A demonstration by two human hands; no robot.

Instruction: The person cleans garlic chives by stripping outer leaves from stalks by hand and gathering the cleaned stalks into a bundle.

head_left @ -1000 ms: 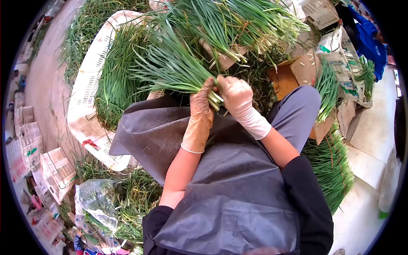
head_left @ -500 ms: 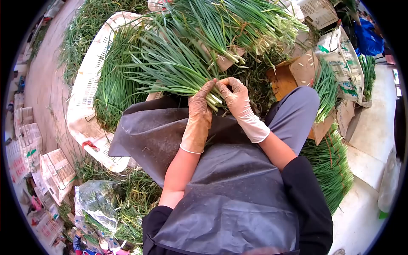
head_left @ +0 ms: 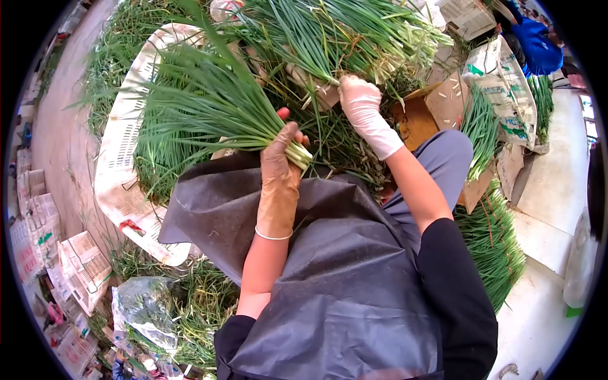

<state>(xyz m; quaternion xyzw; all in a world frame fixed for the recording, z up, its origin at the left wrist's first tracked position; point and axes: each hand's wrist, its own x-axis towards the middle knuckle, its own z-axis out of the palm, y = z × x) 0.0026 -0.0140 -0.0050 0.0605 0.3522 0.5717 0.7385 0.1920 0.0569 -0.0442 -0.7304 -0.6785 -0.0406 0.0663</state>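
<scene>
My gloved left hand (head_left: 282,151) is wrapped round a bunch of green chives (head_left: 218,111) near its pale cut ends. The bunch's leaves fan out to the upper left, over a white plastic basket (head_left: 117,149). Farther forward and to the right, my gloved right hand (head_left: 362,100) is closed at the stem ends of a big chive pile (head_left: 316,38). Its fingertips pinch stems there, partly hidden by the hand. Both gloves are thin and pale; the left one is stained brown.
A dark apron (head_left: 342,272) covers my lap. Loose trimmings (head_left: 342,139) lie beyond my knees, beside a cardboard box (head_left: 415,120). Tied chives (head_left: 491,247) stand at my right. At lower left is a clear plastic bag (head_left: 145,307), with white crates (head_left: 85,266) farther left.
My right hand has left the bunch and moved forward to the pile's stem ends. My left hand has shifted slightly left with the bunch, which has swung up and left.
</scene>
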